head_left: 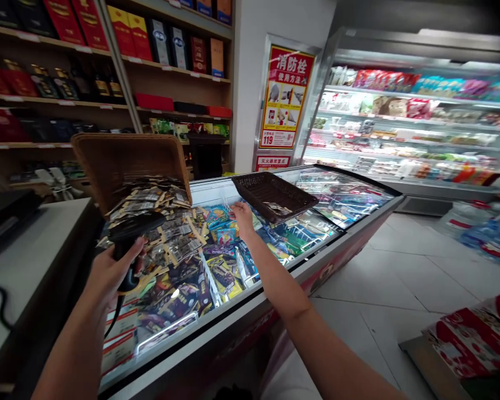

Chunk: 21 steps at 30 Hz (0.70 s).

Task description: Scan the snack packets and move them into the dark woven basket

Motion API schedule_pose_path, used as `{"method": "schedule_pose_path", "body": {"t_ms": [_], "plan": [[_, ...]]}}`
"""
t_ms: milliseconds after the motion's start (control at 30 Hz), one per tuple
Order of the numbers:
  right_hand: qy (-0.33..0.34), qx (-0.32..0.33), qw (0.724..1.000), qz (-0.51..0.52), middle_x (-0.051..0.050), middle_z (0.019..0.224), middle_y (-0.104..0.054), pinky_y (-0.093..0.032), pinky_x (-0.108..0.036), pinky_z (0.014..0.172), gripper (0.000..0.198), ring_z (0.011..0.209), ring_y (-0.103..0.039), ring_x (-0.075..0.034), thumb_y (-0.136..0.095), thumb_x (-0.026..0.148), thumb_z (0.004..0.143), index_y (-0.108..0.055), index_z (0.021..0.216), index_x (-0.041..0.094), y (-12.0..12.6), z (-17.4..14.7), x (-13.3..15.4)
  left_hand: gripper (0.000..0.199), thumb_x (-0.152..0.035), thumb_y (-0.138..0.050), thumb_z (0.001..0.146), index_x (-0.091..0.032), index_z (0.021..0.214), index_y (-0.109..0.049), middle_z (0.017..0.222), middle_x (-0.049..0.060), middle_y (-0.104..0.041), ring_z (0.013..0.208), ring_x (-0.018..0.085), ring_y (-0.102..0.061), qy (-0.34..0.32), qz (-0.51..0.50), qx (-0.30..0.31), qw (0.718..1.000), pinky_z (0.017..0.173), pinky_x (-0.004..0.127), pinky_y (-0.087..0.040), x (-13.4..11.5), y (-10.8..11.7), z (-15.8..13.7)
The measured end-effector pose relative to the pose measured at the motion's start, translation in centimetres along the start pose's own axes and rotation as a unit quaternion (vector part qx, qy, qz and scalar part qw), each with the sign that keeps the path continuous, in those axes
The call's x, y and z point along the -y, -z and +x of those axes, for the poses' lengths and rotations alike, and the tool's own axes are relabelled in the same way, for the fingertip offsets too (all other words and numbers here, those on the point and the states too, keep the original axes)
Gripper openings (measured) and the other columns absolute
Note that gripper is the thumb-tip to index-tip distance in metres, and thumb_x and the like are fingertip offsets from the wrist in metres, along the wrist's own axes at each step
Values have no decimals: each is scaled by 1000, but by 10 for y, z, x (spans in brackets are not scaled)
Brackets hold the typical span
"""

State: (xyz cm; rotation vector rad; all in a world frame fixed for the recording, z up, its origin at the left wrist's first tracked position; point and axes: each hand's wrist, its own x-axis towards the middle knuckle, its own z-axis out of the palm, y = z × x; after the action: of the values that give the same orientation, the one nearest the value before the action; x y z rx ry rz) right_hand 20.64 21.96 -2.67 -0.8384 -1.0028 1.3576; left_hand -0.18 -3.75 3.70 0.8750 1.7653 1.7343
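Black scanner (136, 226), left hand (108, 271) gripping its part-hidden handle (128, 282), right hand (242, 216) near dark basket (270, 191), grip unclear

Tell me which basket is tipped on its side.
The tan basket on the left, with packets spilled from its mouth; the dark brown basket beside the right hand opens upward.

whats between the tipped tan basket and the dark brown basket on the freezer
In the head view: the edge of the spilled packets, then blue packages inside the freezer, and the right hand near the dark brown basket.
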Motion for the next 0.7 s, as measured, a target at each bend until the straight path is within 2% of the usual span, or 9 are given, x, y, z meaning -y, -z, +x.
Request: {"method": "schedule_pose_path", "body": {"t_ms": [67, 133, 167, 267, 367, 467, 600, 700], "plan": [[4, 124, 985, -122, -2, 90, -73, -56, -30, 77, 27, 83, -71, -18, -79, 42, 83, -66, 96, 21, -14, -22, -11, 73, -67, -102, 40, -15, 81, -70, 66, -3, -64, 48, 10, -52, 3, -23, -23, 999, 44, 23, -37, -2, 4, 2], [46, 213, 945, -245, -7, 103, -77, -56, -34, 88, 33, 100, -72, -22, -82, 49, 85, -71, 99, 21, -24, -43, -18, 78, -67, -102, 36, -14, 84, -71, 66, -4, -63, 48, 9, -52, 4, -44, -43, 998, 43, 23, -37, -4, 7, 3], [71, 235, 921, -304, -9, 110, -77, -55, -36, 94, 38, 109, -70, -25, -84, 52, 85, -72, 103, 20, -28, -53, -20, 79, -67, -102, 35, -13, 84, -71, 66, -4, -62, 47, 9, -52, 2, -53, -52, 997, 43, 23, -37, -5, 7, 3], [116, 244, 853, -446, -13, 124, -75, -48, -44, 109, 59, 130, -61, -33, -87, 58, 82, -71, 124, 20, -35, -73, -22, 80, -66, -102, 37, -12, 88, -72, 67, -4, -63, 47, 8, -52, -3, -64, -61, 996, 44, 23, -37, -8, 8, 2], [113, 231, 815, -519, -14, 127, -73, -43, -47, 113, 69, 134, -57, -36, -88, 58, 81, -67, 134, 19, -40, -83, -24, 79, -69, -101, 41, -12, 87, -72, 69, -4, -63, 47, 8, -52, -4, -56, -46, 997, 44, 23, -37, -3, 7, 2], [95, 221, 824, -512, -12, 121, -75, -45, -46, 109, 71, 130, -59, -35, -93, 53, 77, -68, 134, 19, -42, -85, -28, 75, -71, -99, 47, -13, 85, -70, 70, -3, -64, 48, 8, -53, -12, -45, -31, 998, 45, 23, -38, 6, 6, 5], [38, 221, 890, -397, -8, 110, -75, -52, -39, 94, 73, 108, -69, -28, -103, 40, 63, -71, 125, 20, -43, -82, -35, 74, -72, -97, 53, -13, 89, -72, 73, -1, -65, 50, 8, -54, -7, -32, -17, 999, 47, 23, -38, 17, 7, 9], [-4, 236, 930, -281, -2, 92, -74, -54, -35, 82, 54, 89, -70, -23, -102, 37, 61, -72, 103, 20, -41, -77, -37, 74, -72, -97, 54, -12, 90, -71, 74, -1, -66, 49, 8, -54, -2, -27, -14, 1000, 47, 23, -38, 18, 7, 10]]}}
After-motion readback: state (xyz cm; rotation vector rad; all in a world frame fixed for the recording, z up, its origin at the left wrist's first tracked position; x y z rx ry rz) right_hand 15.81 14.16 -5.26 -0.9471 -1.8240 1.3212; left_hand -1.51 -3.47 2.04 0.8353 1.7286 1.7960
